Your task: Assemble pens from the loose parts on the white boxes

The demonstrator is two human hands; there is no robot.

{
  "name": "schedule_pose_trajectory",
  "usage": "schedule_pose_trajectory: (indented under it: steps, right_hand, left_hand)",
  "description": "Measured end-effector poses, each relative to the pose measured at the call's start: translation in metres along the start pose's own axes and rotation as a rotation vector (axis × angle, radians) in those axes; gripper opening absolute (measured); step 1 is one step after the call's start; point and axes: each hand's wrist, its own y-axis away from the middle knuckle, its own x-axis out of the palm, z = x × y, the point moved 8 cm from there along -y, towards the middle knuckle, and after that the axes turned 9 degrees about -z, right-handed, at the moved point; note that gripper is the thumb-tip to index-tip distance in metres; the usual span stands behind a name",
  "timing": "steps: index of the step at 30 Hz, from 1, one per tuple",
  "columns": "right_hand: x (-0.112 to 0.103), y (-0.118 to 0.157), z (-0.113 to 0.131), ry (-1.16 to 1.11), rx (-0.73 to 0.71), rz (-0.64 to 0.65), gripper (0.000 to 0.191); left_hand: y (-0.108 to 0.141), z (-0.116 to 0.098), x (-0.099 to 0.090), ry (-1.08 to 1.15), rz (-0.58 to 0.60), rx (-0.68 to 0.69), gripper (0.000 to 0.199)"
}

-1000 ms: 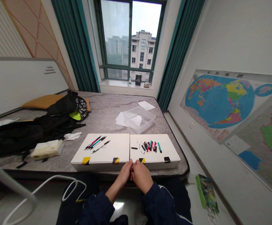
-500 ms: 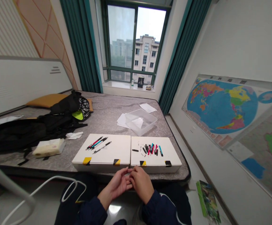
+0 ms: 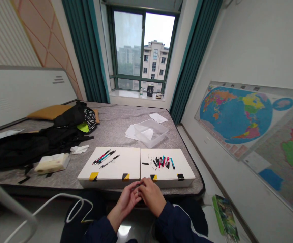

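Observation:
My left hand [image 3: 128, 195] is turned palm up in front of the white boxes, its fingers curled and meeting those of my right hand [image 3: 152, 195]. The fingers of my right hand are bent over in a pinch. Whatever lies between the fingertips is hidden or too small to make out. Several assembled pens [image 3: 106, 157] in red, blue, black and grey lie side by side on the left white box [image 3: 126, 165]. On the right white box [image 3: 184, 167] is a cluster of pen parts [image 3: 163, 162], black, red, blue and clear; a black piece [image 3: 145, 163] lies apart at its left.
Behind the boxes stand a clear plastic bin [image 3: 152, 135] and white papers [image 3: 131, 131]. To the left are a tissue pack [image 3: 52, 163] and a black backpack [image 3: 30, 145]. A white cable [image 3: 57, 195] loops at the lower left. A green box [image 3: 224, 216] sits on the floor at right.
The view has tilted up slightly. Both hands stay together at nearly the same spot, with small shifts of the fingers. Pens and parts on the boxes look unchanged.

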Motion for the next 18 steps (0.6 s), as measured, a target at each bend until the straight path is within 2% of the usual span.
schedule_pose_trajectory:
  steps: [3,6,12,15,18]
  right_hand:
    - [-0.001,0.002,-0.001,-0.089,0.048,-0.011,0.007]
    - [-0.005,0.005,-0.002,-0.216,0.116,-0.061,0.012]
    - [0.006,0.022,-0.002,-0.429,0.266,-0.175,0.016]
    - [0.019,0.029,-0.008,-0.509,0.357,-0.178,0.011]
    - [0.021,0.03,-0.033,-0.604,0.456,-0.185,0.003]
  left_hand:
    - [0.0,-0.005,0.003,-0.132,0.029,0.113,0.022]
    - [0.001,-0.01,0.001,-0.268,-0.003,0.235,0.032]
    - [0.021,-0.029,0.003,-0.553,-0.034,0.648,0.037]
    - [0.027,-0.029,-0.001,-0.598,-0.068,0.697,0.039]
    - [0.027,-0.026,-0.001,-0.54,-0.013,0.618,0.041]
